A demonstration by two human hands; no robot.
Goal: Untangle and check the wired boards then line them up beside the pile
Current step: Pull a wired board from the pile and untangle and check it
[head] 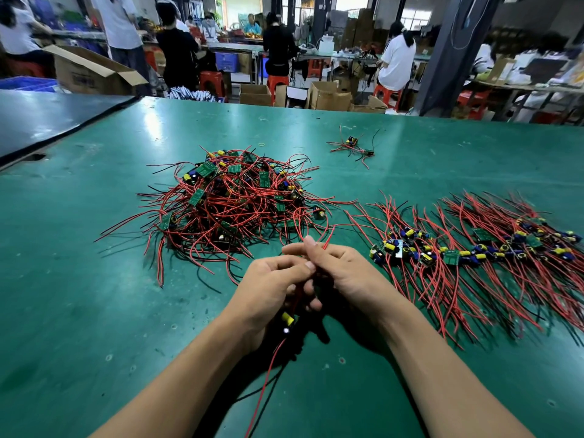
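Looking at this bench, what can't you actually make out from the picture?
Head view only:
Held board: mostly hidden by the left hand and right hand; only a yellow part shows.
Its red wire: end cut off by the bottom edge.
Pile: inner boards buried under wires, uncountable.
Far cluster: too small to count boards.
Lined-up row: right end cut off by the frame edge.

Bright, even overhead light with a wide-angle bend at the edges.
We see pale glare streaks on the green table [221, 128], soft shadows under the hands [316, 279], and slightly blurred background workers.
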